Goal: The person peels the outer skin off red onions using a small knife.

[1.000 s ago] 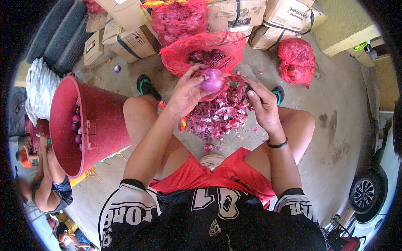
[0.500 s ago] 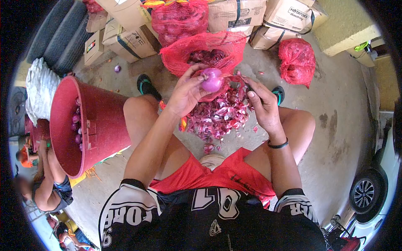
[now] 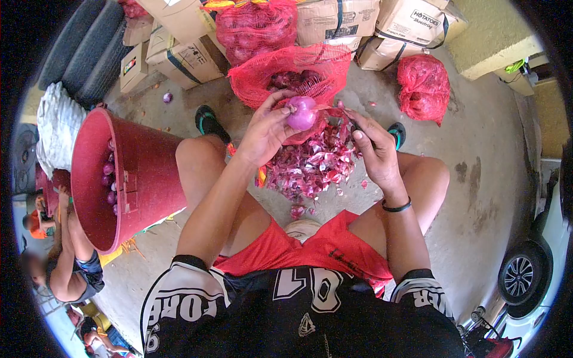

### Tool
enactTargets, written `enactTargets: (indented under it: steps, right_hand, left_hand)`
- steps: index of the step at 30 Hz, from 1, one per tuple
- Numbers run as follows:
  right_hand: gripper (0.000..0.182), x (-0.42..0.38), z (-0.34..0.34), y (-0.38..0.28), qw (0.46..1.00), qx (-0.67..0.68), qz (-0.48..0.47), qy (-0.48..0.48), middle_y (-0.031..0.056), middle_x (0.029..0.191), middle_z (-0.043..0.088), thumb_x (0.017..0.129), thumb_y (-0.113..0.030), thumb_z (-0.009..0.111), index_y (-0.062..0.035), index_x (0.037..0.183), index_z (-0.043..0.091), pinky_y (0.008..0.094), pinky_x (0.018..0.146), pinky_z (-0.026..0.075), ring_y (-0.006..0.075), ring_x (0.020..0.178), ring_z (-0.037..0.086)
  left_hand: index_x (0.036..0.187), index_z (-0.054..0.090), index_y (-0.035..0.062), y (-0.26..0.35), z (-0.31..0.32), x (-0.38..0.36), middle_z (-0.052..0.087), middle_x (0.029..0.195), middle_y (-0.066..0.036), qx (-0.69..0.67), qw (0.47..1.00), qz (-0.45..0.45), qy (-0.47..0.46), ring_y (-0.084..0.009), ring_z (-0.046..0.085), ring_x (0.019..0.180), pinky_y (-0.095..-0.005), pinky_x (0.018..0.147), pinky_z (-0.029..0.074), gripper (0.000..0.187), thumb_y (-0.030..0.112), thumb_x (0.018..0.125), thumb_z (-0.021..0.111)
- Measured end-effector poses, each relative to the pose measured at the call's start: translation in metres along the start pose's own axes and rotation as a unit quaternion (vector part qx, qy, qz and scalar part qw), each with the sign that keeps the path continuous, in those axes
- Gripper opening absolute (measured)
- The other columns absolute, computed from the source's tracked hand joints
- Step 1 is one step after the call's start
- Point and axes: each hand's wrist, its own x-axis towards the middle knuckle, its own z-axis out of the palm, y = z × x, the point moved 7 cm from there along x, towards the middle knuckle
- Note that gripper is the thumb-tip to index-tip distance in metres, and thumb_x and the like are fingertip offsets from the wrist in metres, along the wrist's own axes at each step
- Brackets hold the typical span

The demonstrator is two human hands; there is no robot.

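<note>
My left hand (image 3: 265,131) is closed around a smooth purple-red onion (image 3: 302,114), its fingers wrapped behind and under it. To the right of the onion, my right hand (image 3: 376,146) has its fingers pressed together; a small dark thing shows at the fingers, too hidden to name. A thin reddish strip lies between the onion and the right fingertips. Beneath both hands is a heap of loose onion skins (image 3: 313,164) on the floor. Just beyond them, a red mesh sack (image 3: 256,74) lies opened, with dark onions (image 3: 292,80) inside.
A large red tub (image 3: 152,173) with onions inside tilts at my left. Full mesh sacks (image 3: 255,30) (image 3: 423,86) and cardboard boxes (image 3: 188,62) stand at the back. One loose onion (image 3: 168,97) lies on the floor. Another person (image 3: 68,268) sits at far left; a car wheel (image 3: 524,272) is at right.
My hands and the onion stay almost in place. At the far left, the other person's hands have shifted slightly.
</note>
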Motion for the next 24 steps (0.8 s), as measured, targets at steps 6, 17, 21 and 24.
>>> enactTargets:
  steps: [6, 17, 21, 24]
  right_hand:
    - [0.032, -0.0012, -0.0001, 0.0034, 1.0, -0.005, 0.013, -0.004, 0.0136, 0.081, 0.062, 0.093, -0.01, 0.056, -0.0035, 0.124, 0.06, 0.0321, 0.069, 0.048, 0.0206, 0.068, 0.057]
    - [0.032, -0.0013, -0.0006, 0.0017, 1.0, 0.0, 0.014, -0.006, 0.0119, 0.079, 0.06, 0.093, -0.011, 0.056, -0.003, 0.124, 0.06, 0.0314, 0.069, 0.047, 0.0195, 0.069, 0.055]
    - [0.032, -0.0009, -0.0008, 0.0002, 1.0, 0.009, 0.019, -0.012, 0.0111, 0.078, 0.059, 0.094, -0.011, 0.055, -0.0033, 0.125, 0.06, 0.03, 0.07, 0.046, 0.019, 0.069, 0.055]
    - [0.032, -0.0002, -0.0014, -0.0036, 1.0, 0.017, -0.003, -0.004, 0.0101, 0.077, 0.058, 0.095, -0.011, 0.055, -0.0029, 0.125, 0.059, 0.0292, 0.071, 0.046, 0.0187, 0.07, 0.055]
  left_hand:
    - [0.133, 0.041, 0.0051, -0.0007, -0.002, 0.0008, 0.054, 0.128, -0.015, 0.003, 1.0, 0.003, 0.006, -0.0254, 0.059, 0.113, -0.0384, 0.094, 0.052, 0.046, 0.014, 0.091, 0.058]
    - [0.132, 0.042, 0.0059, -0.0013, -0.0049, 0.0009, 0.054, 0.129, -0.015, -0.001, 1.0, 0.008, 0.01, -0.0257, 0.059, 0.114, -0.0389, 0.094, 0.052, 0.044, 0.013, 0.092, 0.057]
    - [0.132, 0.042, 0.0058, -0.001, -0.0045, 0.0014, 0.054, 0.129, -0.015, -0.002, 1.0, 0.008, 0.01, -0.0259, 0.058, 0.114, -0.0394, 0.095, 0.052, 0.043, 0.012, 0.092, 0.057]
    - [0.132, 0.043, 0.0057, -0.001, -0.0052, 0.0018, 0.054, 0.129, -0.015, 0.002, 1.0, 0.01, 0.012, -0.0259, 0.058, 0.114, -0.0396, 0.095, 0.051, 0.043, 0.012, 0.092, 0.057]
